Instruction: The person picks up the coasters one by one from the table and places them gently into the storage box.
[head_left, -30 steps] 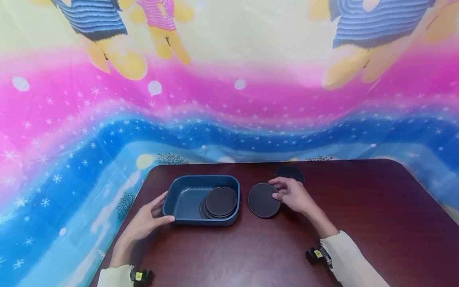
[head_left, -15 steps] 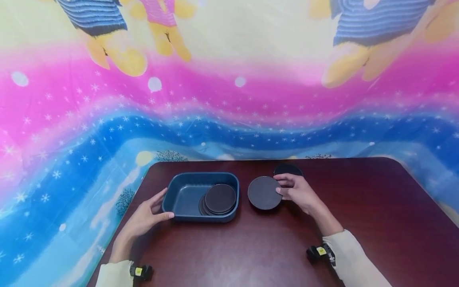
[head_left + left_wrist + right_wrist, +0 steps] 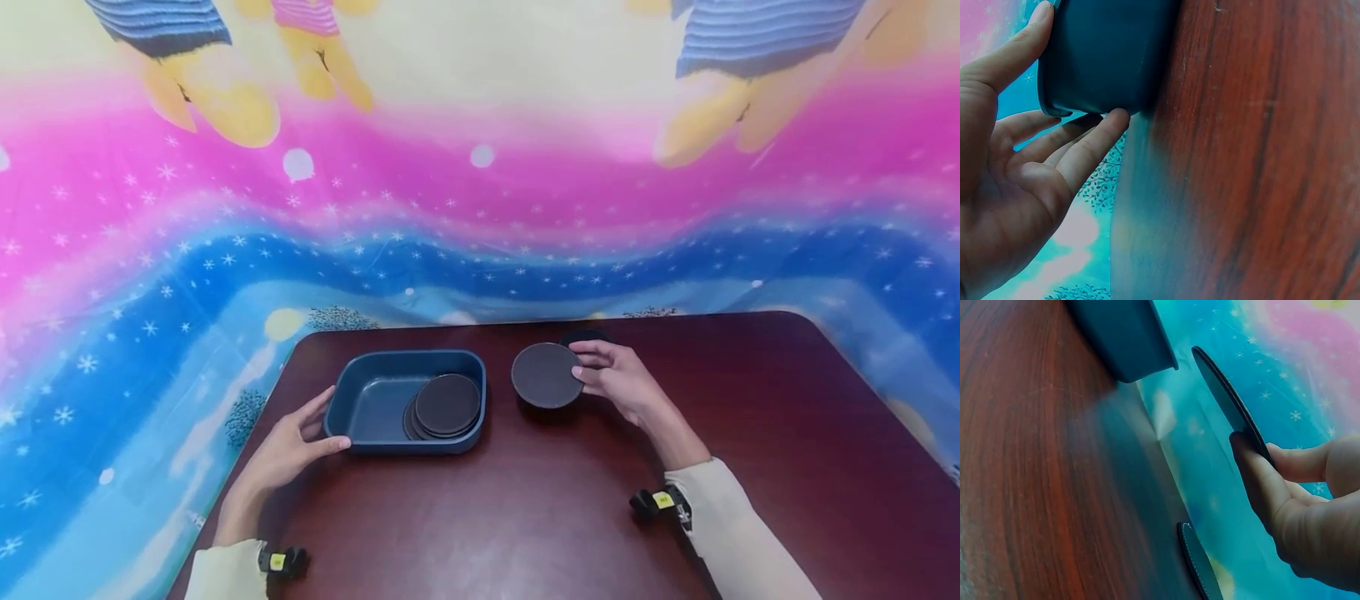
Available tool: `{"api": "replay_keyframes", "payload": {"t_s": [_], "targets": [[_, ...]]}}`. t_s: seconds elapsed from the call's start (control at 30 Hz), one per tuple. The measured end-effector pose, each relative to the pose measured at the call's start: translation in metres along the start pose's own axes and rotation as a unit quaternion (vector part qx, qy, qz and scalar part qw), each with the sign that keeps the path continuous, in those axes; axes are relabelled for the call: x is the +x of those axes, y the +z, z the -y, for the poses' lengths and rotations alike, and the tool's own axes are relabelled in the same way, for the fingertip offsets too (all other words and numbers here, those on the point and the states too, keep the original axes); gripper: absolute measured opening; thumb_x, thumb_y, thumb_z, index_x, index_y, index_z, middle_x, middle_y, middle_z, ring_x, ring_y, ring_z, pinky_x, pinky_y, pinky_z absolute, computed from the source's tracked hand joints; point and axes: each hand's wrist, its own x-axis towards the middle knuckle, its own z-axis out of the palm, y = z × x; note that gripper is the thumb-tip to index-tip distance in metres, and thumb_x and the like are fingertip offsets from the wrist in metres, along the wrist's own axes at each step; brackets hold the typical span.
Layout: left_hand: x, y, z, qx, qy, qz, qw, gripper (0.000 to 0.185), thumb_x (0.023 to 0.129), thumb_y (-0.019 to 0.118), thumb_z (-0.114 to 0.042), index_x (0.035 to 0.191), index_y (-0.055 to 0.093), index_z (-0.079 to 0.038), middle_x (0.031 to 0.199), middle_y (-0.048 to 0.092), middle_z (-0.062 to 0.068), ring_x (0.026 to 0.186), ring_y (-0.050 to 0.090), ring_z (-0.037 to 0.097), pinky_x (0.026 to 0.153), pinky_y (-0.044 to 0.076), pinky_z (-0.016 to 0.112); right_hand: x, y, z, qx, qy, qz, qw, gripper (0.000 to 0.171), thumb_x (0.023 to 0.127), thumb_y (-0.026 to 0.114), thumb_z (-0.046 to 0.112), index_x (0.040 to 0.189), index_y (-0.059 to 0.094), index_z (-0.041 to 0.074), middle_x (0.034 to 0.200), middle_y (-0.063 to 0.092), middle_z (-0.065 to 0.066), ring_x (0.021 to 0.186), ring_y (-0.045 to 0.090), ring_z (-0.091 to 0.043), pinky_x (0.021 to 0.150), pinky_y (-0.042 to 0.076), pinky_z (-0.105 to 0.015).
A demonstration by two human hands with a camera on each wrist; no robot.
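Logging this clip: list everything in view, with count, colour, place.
Table: 1, red-brown, foreground
Backdrop: 1, multicoloured, behind the table
Container: 1, blue, on the table
Stacked discs: at least 3, dark brown, inside the container
Held disc: 1, dark grey, above the table
Far disc: 1, black, far side of table
Wrist devices: 2, black, one per wrist
Sleeves: 2, cream, both arms
Left hand: 1, touching container
Right hand: 1, pinching held disc
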Motion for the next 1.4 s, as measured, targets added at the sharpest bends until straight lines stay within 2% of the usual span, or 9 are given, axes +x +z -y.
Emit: {"api": "replay_keyframes", "payload": {"t_s": [0.27, 0.53, 0.83, 1.13, 1.4], "targets": [[0.001, -0.001, 0.0, -0.008, 0.001, 0.0, 1.0, 0.095, 0.098, 0.082, -0.028, 0.172, 0.025, -0.011, 0.166, 0.045, 0.028, 0.142, 0.057, 0.051, 0.103, 0.06, 0.055, 0.002, 0.002, 0.005, 0.043, 0.002, -0.003, 0.999, 0.058, 0.107, 0.064, 0.006, 0.161, 0.044, 0.001, 0.153, 0.055, -0.027, 0.105, 0.073, -0.008, 0.091, 0.063, -0.022], [0.001, 0.0, 0.001, -0.008, -0.004, -0.001, 1.0, 0.095, 0.098, 0.082, -0.026, 0.172, 0.025, -0.012, 0.167, 0.044, 0.027, 0.143, 0.056, 0.05, 0.103, 0.06, 0.055, 0.002, 0.002, 0.004, 0.086, -0.002, -0.021, 0.996, 0.06, 0.107, 0.063, 0.003, 0.163, 0.04, -0.001, 0.142, 0.062, -0.016, 0.1, 0.074, -0.005, 0.087, 0.063, -0.021], [0.002, 0.001, 0.0, -0.013, 0.001, 0.0, 0.9999, 0.093, 0.098, 0.082, -0.024, 0.172, 0.026, -0.012, 0.166, 0.045, 0.027, 0.142, 0.057, 0.05, 0.103, 0.06, 0.054, -0.002, 0.002, 0.003, 0.11, -0.005, -0.021, 0.994, 0.06, 0.107, 0.063, 0.004, 0.162, 0.04, -0.002, 0.141, 0.061, -0.018, 0.101, 0.073, -0.005, 0.088, 0.063, -0.021], [0.002, 0.001, 0.0, -0.011, -0.003, 0.0, 0.9999, 0.094, 0.098, 0.082, -0.025, 0.172, 0.026, -0.012, 0.166, 0.045, 0.026, 0.143, 0.057, 0.05, 0.104, 0.06, 0.055, -0.002, 0.013, 0.004, 0.115, 0.002, -0.017, 0.993, 0.06, 0.108, 0.061, 0.003, 0.163, 0.039, -0.002, 0.154, 0.052, -0.028, 0.103, 0.073, -0.004, 0.09, 0.063, -0.021], [0.0, 0.0, 0.0, -0.012, -0.006, -0.001, 0.9999, 0.094, 0.098, 0.082, -0.025, 0.172, 0.025, -0.013, 0.166, 0.046, 0.027, 0.143, 0.057, 0.05, 0.104, 0.059, 0.056, 0.0, 0.019, 0.005, 0.114, 0.006, -0.011, 0.993, 0.058, 0.108, 0.06, 0.003, 0.163, 0.041, 0.0, 0.159, 0.048, -0.03, 0.106, 0.072, -0.004, 0.09, 0.062, -0.021]]}}
